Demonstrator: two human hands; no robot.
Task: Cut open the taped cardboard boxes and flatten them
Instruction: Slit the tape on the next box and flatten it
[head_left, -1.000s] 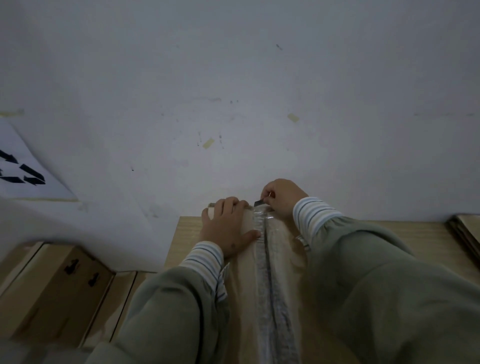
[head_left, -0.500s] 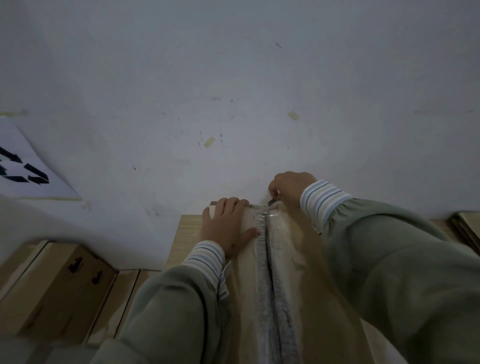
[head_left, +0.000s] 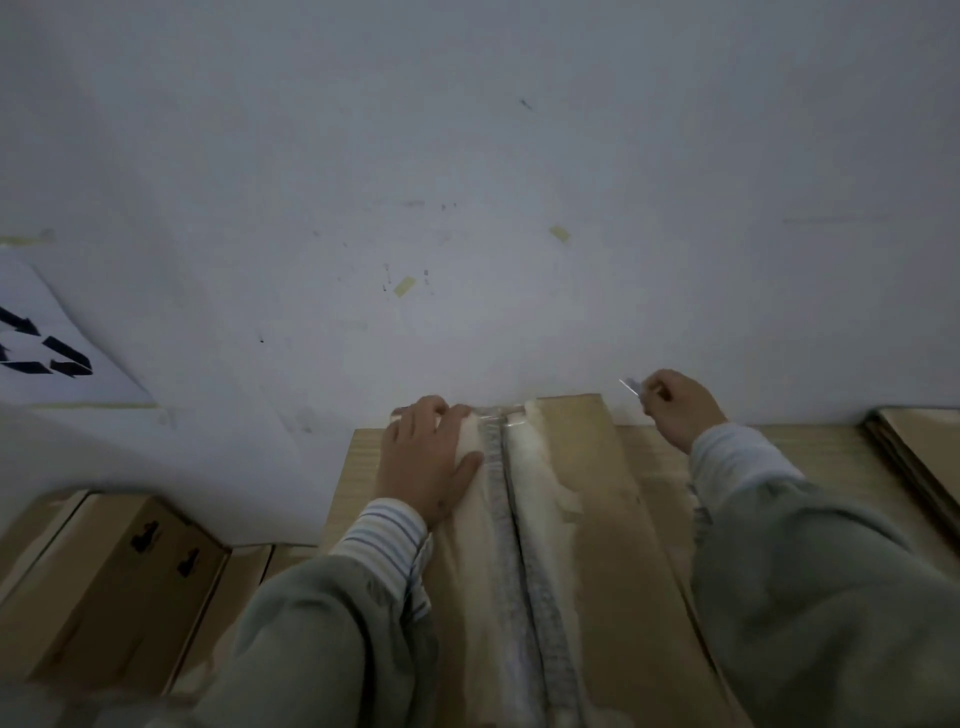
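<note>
Our cardboard box (head_left: 582, 519) lies lengthwise on the tabletop (head_left: 810, 457), its far end against the wall (head_left: 467, 156). Our left hand (head_left: 423, 460) presses flat on the left flap, fingers straight, beside the clear tape (head_left: 511, 545) along the centre seam. Our right hand (head_left: 680, 402) hovers off the far right corner, fingers pinched on a small blade (head_left: 629, 385). We judge the board stiff yet light, the tape slick; better to grip flap edges when folding.

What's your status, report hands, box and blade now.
Left hand flat on box, beside taped seam. Right hand pinching blade, off the box. Nothing blocking.
</note>
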